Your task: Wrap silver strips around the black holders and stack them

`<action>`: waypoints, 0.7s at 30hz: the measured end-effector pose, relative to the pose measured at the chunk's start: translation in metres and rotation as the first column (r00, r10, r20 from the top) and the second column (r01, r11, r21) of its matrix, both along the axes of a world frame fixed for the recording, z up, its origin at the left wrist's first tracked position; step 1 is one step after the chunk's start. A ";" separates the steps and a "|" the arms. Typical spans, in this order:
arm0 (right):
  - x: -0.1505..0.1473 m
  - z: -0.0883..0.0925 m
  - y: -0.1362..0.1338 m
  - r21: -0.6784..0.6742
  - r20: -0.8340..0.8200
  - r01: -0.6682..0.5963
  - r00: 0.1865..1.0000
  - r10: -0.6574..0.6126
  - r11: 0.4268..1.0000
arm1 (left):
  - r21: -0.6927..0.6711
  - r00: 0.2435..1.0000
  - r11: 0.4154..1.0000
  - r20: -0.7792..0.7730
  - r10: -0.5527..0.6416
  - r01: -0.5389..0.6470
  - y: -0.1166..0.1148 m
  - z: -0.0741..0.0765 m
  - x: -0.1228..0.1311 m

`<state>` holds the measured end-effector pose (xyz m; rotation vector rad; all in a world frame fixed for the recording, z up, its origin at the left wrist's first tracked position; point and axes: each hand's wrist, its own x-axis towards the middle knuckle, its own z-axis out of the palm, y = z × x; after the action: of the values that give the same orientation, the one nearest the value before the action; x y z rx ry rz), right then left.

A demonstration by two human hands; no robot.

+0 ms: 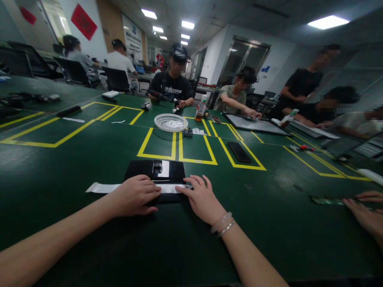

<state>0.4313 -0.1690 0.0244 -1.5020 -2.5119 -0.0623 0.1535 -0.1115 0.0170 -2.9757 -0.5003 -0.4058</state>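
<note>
A long green table [269,231] is filling most of the lower view, with yellow tape [155,157] marking off rectangles across its middle, probably to set places apart. A shallow white basket [163,128] is standing at the far end of the middle rectangles, towards the far edge. A black case [145,169] is lying flat before the person, set back from the near edge, likely leaving the forearms room. A silvery strip [169,188] is running across the case's near part, roughly along the table's near edge, its left end reaching past the case. The left hand [134,195] is lying over the strip, fingers extended and gripping nothing, seemingly weighing it down; the right hand [202,199] is spreading its fingers near the strip's right end, thumb pressing on top without a grasp, apparently keeping it straight. A dark phone [239,152] is lying inside a taped rectangle towards the right, clear of both hands. On the case's far part, a white label [165,169] is sitting beside a small buckle [157,166].
</note>
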 end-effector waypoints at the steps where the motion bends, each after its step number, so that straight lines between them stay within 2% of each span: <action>1: 0.000 0.001 0.000 0.000 -0.003 -0.001 1.000 0.001 1.000 | -0.009 1.000 1.000 0.005 -0.003 0.003 0.000 0.000 -0.001; 4: -0.001 0.003 0.000 0.016 -0.032 0.003 0.999 -0.002 1.000 | -0.031 0.999 0.999 0.010 0.031 -0.031 0.002 0.002 -0.004; 8: 0.000 0.008 0.001 0.057 -0.106 0.037 0.994 -0.030 0.998 | -0.043 0.968 0.967 -0.018 0.250 -0.251 0.011 0.002 -0.009; 10: 0.001 0.010 0.001 0.074 -0.132 0.051 0.990 -0.041 0.996 | -0.078 0.945 0.943 -0.054 0.321 -0.325 0.015 0.000 -0.011; 15: 0.002 0.012 0.001 0.094 -0.166 0.059 0.985 -0.042 0.994 | -0.132 0.953 0.944 -0.046 0.298 -0.302 0.018 0.000 -0.010; 18: 0.002 0.013 0.001 0.107 -0.192 0.070 0.980 -0.048 0.992 | -0.125 0.965 0.957 -0.004 0.262 -0.261 0.016 0.005 -0.010; 21: 0.003 0.014 0.002 0.130 -0.220 0.089 0.974 -0.059 0.988 | -0.108 0.961 0.956 0.029 0.276 -0.271 0.019 0.012 -0.015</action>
<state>0.4348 -0.1672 0.0388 -1.4617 -2.2336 -0.0797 0.1381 -0.0922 0.0287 -2.9369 -0.9515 -0.4296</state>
